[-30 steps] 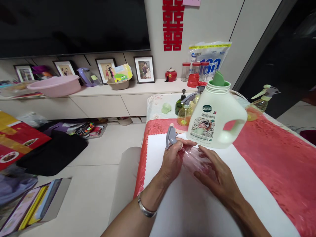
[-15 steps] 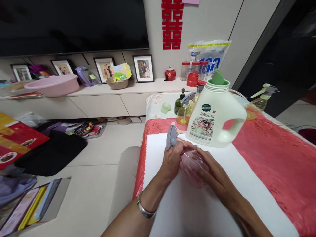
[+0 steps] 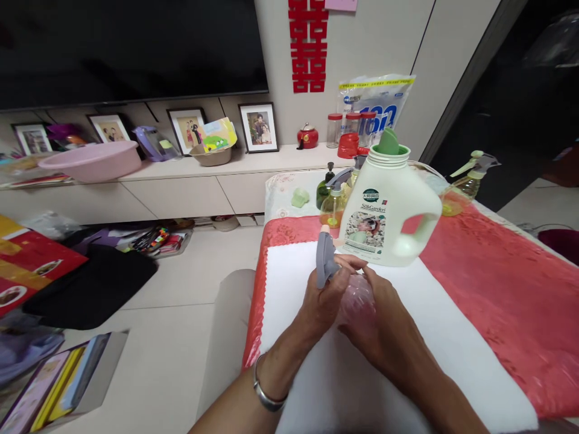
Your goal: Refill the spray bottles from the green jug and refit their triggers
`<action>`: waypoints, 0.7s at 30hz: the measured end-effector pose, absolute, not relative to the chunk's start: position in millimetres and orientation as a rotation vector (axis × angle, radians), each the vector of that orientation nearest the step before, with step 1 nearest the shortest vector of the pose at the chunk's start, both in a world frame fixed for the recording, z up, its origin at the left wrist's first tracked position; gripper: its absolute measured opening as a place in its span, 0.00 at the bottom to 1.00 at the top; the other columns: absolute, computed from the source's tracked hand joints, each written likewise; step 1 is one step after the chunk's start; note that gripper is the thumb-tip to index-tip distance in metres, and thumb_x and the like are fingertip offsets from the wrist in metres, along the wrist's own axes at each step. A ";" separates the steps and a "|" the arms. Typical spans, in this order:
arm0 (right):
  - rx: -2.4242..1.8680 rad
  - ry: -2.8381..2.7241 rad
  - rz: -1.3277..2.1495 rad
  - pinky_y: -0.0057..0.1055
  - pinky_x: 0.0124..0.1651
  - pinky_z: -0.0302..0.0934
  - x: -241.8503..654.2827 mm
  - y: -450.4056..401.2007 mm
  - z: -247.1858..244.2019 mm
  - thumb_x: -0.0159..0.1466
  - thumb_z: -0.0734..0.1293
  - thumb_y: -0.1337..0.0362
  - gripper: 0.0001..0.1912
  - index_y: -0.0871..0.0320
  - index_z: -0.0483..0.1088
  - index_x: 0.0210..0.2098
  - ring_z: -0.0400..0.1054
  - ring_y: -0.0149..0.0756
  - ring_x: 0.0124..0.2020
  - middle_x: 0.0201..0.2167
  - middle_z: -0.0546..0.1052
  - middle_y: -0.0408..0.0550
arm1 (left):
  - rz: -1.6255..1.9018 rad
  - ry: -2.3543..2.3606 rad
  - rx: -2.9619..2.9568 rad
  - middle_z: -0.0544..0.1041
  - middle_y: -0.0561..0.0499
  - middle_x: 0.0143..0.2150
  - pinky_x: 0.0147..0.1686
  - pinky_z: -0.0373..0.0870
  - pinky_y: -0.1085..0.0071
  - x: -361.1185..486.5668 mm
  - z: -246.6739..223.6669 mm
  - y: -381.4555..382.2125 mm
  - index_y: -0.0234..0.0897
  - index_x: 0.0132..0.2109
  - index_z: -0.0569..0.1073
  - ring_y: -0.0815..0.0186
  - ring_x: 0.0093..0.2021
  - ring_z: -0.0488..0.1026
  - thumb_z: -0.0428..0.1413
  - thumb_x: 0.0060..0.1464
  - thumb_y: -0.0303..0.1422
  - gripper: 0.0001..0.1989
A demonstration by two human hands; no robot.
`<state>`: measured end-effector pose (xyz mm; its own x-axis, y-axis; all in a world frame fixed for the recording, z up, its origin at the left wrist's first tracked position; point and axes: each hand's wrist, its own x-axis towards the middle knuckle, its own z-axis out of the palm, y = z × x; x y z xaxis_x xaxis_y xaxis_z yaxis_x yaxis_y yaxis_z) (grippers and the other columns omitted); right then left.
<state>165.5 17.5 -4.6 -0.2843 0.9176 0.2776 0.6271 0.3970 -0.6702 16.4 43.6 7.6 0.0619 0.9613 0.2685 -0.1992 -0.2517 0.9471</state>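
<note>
A pink see-through spray bottle (image 3: 357, 304) is tilted between my hands, over the white mat (image 3: 312, 380). My left hand (image 3: 323, 301) is closed round its neck, just under the grey trigger head (image 3: 324, 259), which points up and away from me. Around the bottle's body wraps my right hand (image 3: 389, 313), fingers on the far side and thumb on the near side. Both hands hide much of the bottle. Just beyond them stands a large pale green detergent jug (image 3: 391, 211) with a green spout in its uncapped mouth.
Behind the jug are an amber spray bottle (image 3: 332, 208) and a dark green pump bottle (image 3: 323, 190). Another spray bottle (image 3: 470, 181) stands at the right. A crumpled green item (image 3: 300, 197) lies on the red-covered table (image 3: 479, 271). Jars (image 3: 335, 129) and a red pot (image 3: 307, 137) line the cabinet.
My hands and the spray bottle have shifted slightly right in view. The bottle has turned, and my right hand has changed its grip, now covering more of the body.
</note>
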 end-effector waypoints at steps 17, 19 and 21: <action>-1.165 -1.929 0.841 0.35 0.62 0.63 200.2 28.4 -19.6 0.55 0.70 0.66 0.44 0.49 0.53 0.69 0.63 0.39 0.60 0.62 0.62 0.46 | 1.388 0.930 1.211 0.75 0.50 0.41 0.45 0.71 0.63 42.6 19.1 29.9 0.40 0.46 0.66 0.62 0.41 0.73 0.63 0.54 0.41 0.18; -1.165 -1.918 0.856 0.35 0.61 0.64 201.2 28.1 -22.1 0.55 0.70 0.65 0.43 0.51 0.54 0.68 0.64 0.39 0.59 0.61 0.63 0.48 | 1.414 0.912 1.124 0.76 0.50 0.40 0.44 0.71 0.65 44.4 20.0 27.3 0.40 0.44 0.66 0.63 0.40 0.74 0.67 0.51 0.40 0.20; -1.172 -1.908 0.861 0.35 0.60 0.65 202.4 28.0 -23.2 0.55 0.69 0.65 0.42 0.52 0.55 0.67 0.63 0.39 0.59 0.61 0.63 0.49 | 1.416 0.952 1.172 0.76 0.50 0.40 0.45 0.71 0.66 41.7 23.9 26.9 0.38 0.42 0.70 0.63 0.41 0.75 0.68 0.49 0.39 0.18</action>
